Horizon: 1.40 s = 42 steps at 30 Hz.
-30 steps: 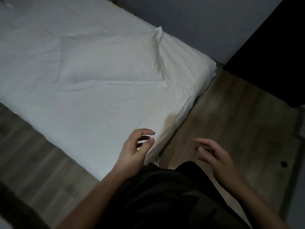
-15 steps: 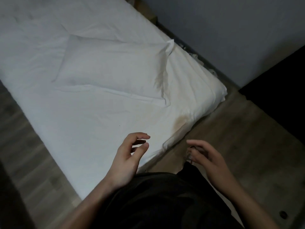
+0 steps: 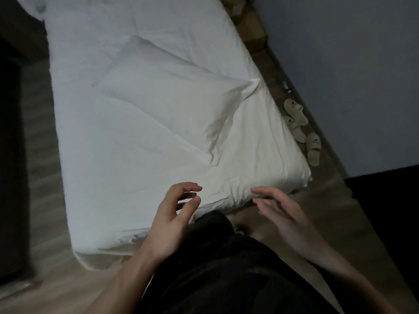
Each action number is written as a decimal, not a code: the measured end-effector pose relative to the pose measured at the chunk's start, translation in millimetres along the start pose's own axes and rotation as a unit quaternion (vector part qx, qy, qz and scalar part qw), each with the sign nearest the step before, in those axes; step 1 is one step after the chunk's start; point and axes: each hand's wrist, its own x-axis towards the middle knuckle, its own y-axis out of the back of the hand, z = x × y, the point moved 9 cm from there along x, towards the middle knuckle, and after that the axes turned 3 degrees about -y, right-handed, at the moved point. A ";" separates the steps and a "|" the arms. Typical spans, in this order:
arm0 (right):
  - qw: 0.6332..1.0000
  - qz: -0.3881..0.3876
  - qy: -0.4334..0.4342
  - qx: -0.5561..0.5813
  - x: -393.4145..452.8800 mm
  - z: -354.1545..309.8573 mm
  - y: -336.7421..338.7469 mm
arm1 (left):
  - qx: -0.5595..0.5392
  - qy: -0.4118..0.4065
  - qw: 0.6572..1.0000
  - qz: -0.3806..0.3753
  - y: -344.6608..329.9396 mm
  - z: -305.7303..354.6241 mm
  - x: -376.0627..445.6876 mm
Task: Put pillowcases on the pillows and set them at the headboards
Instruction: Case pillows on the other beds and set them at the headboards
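A white pillow point(image 3: 167, 91) in a white pillowcase lies flat on the white mattress point(image 3: 108, 168), with a loose flap of fabric along its near edge. My left hand point(image 3: 172, 218) hovers over the mattress's near edge, fingers curled and apart, holding nothing. My right hand point(image 3: 283, 214) hangs just past the mattress's near right corner, fingers spread, empty. Both hands are well short of the pillow.
Several pale slippers point(image 3: 303, 130) lie on the wooden floor point(image 3: 317, 214) between the mattress and the grey wall point(image 3: 340, 64). Cardboard boxes point(image 3: 251, 30) sit further along that wall. Dark furniture point(image 3: 11, 155) stands at the left, and a dark mass point(image 3: 390, 200) at the right.
The view has swung left and down, so the mattress corner and the slippers by the wall have come into sight. Both hands stay empty and have moved over the mattress's near edge.
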 end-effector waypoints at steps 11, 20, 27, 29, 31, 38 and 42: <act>0.999 -0.004 0.016 -0.036 64.8 -37.2 102.1 | -0.021 -0.016 0.999 0.039 -70.7 47.4 98.4; 0.991 -0.097 0.028 -0.084 127.7 -34.5 204.5 | -0.038 0.037 0.982 0.182 -150.0 61.4 109.9; 0.972 -0.174 0.028 -0.158 156.4 -18.3 310.1 | -0.093 0.059 0.955 0.276 -258.8 82.6 86.4; 0.968 -0.195 0.030 -0.158 161.5 -19.8 319.5 | -0.100 0.058 0.950 0.292 -277.3 87.3 72.8; 0.966 -0.206 0.050 -0.149 164.1 -31.1 319.3 | -0.097 0.069 0.943 0.311 -290.3 86.9 56.9; 0.959 -0.221 0.087 -0.154 163.8 -52.4 322.0 | -0.102 0.069 0.934 0.335 -290.3 79.9 54.3; 0.964 -0.211 0.067 -0.145 153.1 -34.3 349.0 | -0.111 0.031 0.934 0.339 -273.7 91.4 75.8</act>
